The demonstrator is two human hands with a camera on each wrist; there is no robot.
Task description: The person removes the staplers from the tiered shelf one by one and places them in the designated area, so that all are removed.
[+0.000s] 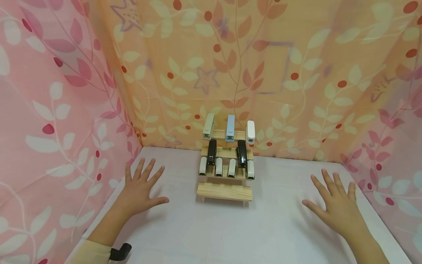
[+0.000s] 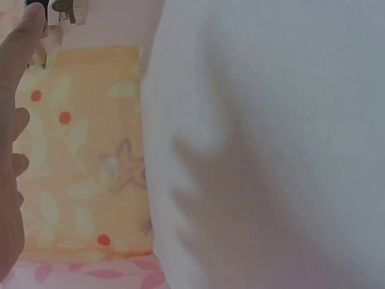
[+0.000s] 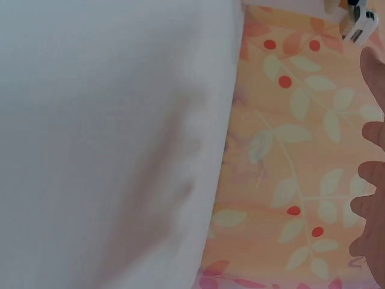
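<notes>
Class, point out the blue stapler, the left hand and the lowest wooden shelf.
Blue stapler [image 1: 230, 127]: head view, upper cover.
Left hand [image 1: 136, 192]: head view, back of hand.
Lowest wooden shelf [image 1: 225, 191]: head view, bare board.

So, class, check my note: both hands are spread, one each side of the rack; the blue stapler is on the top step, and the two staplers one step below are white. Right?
Not quite: the head view shows that the two staplers one step below are black. The left hand and right hand are spread either side of the rack, blue stapler on top.
</notes>
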